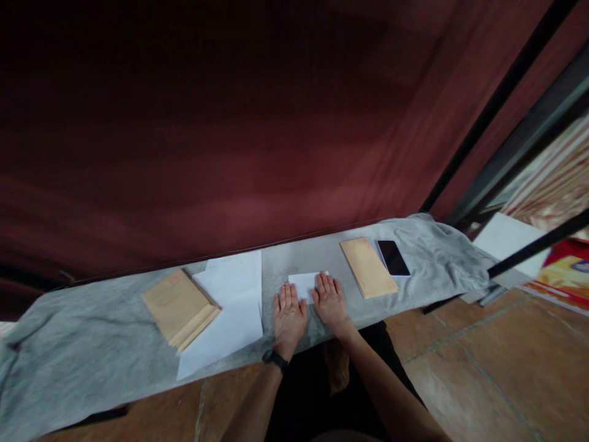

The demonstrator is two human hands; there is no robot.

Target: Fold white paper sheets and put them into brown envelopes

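Note:
A small folded sheet of white paper point(305, 283) lies on the grey cloth in front of me. My left hand point(289, 316) rests flat on its left part, fingers stretched out. On its right part my right hand point(330, 302) also lies flat, fingers extended. Parts of the paper are hidden under both hands. To the left, white sheets point(239, 307) overlap one another. A stack of brown envelopes point(181, 307) sits partly on those sheets. Brown envelopes point(369, 267) lie to the right of my right hand, beside a smartphone point(393, 258) with a dark screen.
A grey cloth point(87, 331) covers the long narrow table and is rumpled at its right end. Behind the table stands a dark red panel point(257, 147). Black bars point(497, 110) slant at the right. A white board point(508, 245) and a red printed box point(568, 270) are at the far right.

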